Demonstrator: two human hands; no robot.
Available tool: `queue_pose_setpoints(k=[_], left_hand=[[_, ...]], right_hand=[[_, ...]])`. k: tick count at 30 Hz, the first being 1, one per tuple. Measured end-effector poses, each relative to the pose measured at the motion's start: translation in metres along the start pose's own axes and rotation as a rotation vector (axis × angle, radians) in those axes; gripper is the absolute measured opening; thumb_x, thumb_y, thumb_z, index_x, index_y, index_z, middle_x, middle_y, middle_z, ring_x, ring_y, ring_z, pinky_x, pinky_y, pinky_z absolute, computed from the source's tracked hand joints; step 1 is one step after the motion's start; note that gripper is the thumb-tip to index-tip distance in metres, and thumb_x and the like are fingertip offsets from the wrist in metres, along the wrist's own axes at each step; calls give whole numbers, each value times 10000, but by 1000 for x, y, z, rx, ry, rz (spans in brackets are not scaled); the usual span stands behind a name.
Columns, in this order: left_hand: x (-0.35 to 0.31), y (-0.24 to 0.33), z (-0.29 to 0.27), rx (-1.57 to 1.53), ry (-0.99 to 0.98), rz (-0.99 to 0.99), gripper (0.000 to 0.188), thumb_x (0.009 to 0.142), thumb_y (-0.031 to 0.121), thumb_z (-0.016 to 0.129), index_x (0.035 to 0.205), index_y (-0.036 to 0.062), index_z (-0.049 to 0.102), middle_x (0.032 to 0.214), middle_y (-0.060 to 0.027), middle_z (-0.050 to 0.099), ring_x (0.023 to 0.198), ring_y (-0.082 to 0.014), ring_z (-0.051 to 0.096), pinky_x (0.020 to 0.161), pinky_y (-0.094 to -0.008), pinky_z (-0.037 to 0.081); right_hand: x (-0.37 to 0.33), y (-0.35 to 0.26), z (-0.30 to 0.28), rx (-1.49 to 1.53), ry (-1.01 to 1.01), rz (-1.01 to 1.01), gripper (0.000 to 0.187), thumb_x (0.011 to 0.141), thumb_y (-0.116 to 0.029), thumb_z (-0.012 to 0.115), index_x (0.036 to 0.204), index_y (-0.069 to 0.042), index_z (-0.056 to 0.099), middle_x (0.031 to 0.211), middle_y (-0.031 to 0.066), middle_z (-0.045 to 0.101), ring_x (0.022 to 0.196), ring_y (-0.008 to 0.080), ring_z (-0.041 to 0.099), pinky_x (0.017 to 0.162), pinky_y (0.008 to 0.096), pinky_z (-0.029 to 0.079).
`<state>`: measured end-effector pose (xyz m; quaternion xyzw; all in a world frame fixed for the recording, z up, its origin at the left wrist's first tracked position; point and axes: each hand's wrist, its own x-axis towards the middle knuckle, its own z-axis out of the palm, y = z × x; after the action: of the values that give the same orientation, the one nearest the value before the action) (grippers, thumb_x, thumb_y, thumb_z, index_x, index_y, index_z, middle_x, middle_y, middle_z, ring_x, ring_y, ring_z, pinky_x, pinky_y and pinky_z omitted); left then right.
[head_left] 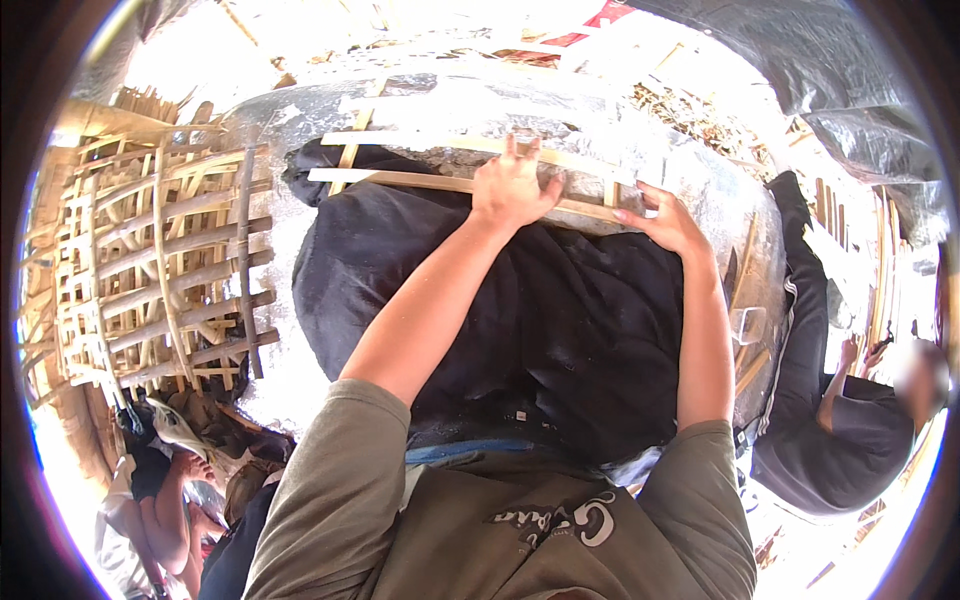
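Now, slat frame: lying across the black cloth's far edge, seemingly being aligned.
Left hand: spreading wide over it.
Right hand: bridging its end, fingers parted.
Next move: likely calling for careful squaring.

We hold both arms out in front of us. Our left arm slants over to the right, and our left hand is palm down. Its fingers point away from us, and its thumb sticks out toward our right hand. Our right arm is almost straight. The right hand bends in toward the left one, with a gap between its thumb and first finger. Our hands are near each other, not touching.
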<state>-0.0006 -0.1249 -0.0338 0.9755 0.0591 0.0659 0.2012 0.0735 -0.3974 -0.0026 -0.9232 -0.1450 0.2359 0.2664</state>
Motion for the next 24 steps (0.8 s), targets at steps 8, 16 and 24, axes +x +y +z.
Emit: queue_pose_setpoints(k=[8, 16, 24], left_hand=[[0, 1, 2, 15, 62, 22, 699, 859, 543, 649, 1398, 100, 607, 1351, -370, 555, 995, -470, 713, 840, -491, 600], [0, 0, 1, -22, 52, 21, 695, 857, 539, 655, 1400, 108, 606, 1346, -376, 555, 997, -469, 714, 835, -494, 605], [0, 0, 0, -4, 48, 22, 688, 870, 544, 644, 1411, 121, 597, 1380, -355, 541, 1013, -461, 712, 838, -486, 606]], right_hand=[[-17, -14, -8, 31, 142, -182, 706, 681, -311, 931, 1256, -69, 601, 1266, 186, 686, 1244, 319, 629, 1063, 435, 482], [-19, -15, -10, 0, 96, -279, 357, 715, -185, 897, 1001, -89, 706, 1307, 131, 668, 1263, 283, 610, 1031, 435, 515], [-20, -17, -6, -18, 146, -308, 276, 702, -184, 888, 907, -88, 731, 1319, 193, 662, 1244, 353, 614, 1061, 412, 473]])
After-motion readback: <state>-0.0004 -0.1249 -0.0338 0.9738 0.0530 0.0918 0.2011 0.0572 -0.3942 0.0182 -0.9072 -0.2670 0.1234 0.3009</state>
